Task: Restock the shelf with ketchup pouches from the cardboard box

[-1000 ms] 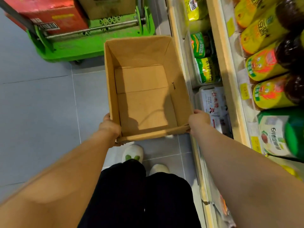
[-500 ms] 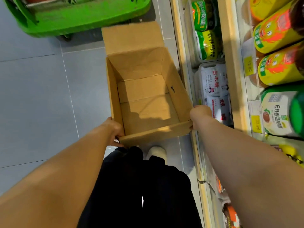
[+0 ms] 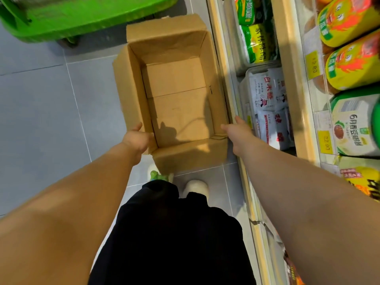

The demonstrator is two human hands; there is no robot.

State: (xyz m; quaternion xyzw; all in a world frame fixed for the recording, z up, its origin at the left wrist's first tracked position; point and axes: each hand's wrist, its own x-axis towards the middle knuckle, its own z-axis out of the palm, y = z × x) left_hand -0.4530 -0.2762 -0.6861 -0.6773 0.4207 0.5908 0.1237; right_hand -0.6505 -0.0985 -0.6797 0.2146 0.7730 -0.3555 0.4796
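one cardboard box (image 3: 174, 103) sat open and empty, low over the grey floor (image 3: 41, 110), just beside the shelf (image 3: 292, 83). i noted the left hand (image 3: 136, 138) against its near left wall, thumb out; i could not tell whether it gripped. the right hand (image 3: 236, 130) was released, fingers straight, at the near right corner. a green cart (image 3: 82, 15) stood beyond.

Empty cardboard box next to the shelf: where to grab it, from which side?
Grip the cardboard box by the top rims of its two long walls, coming down from above at the near end. It is open-topped and empty, so both rims are free; its right wall runs close along the shelf, which likely blocks a sideways reach.
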